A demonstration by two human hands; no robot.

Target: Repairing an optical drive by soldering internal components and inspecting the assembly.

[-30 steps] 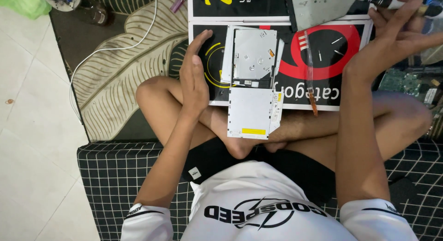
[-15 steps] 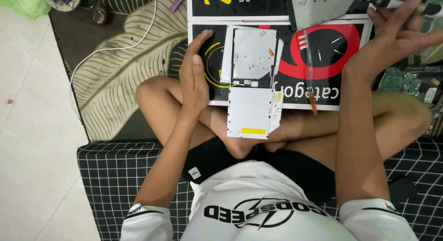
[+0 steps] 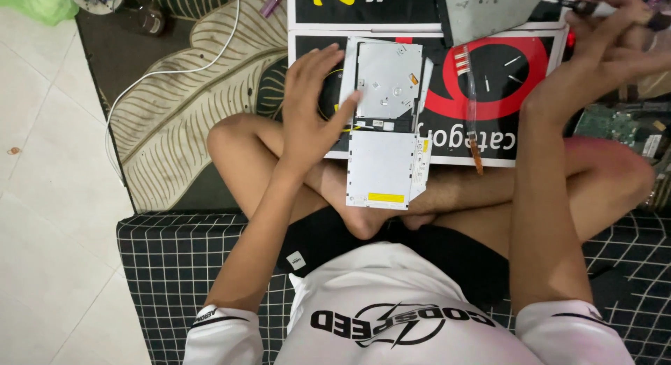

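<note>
A slim silver optical drive [image 3: 386,85] lies on a black and red printed board [image 3: 517,78] in front of my crossed legs. Its pale lower half [image 3: 381,166] with a yellow label reaches over my feet. My left hand [image 3: 311,106] lies flat against the drive's left edge, fingers apart, thumb tip on the metal. At the top right, away from the drive, my right hand [image 3: 601,44] is closed around a thin screwdriver [image 3: 583,5] whose tip points left. An orange-tipped flat ribbon cable [image 3: 472,106] lies on the board to the right of the drive.
A grey metal plate [image 3: 489,5] lies at the top of the board. A green circuit board [image 3: 615,124] sits by my right knee. A white cable [image 3: 175,64] crosses the leaf-patterned rug [image 3: 168,141] on the left. I sit on a black checked cushion [image 3: 175,267].
My right hand's fingers, spread before, have closed around the screwdriver. My left hand stays against the drive.
</note>
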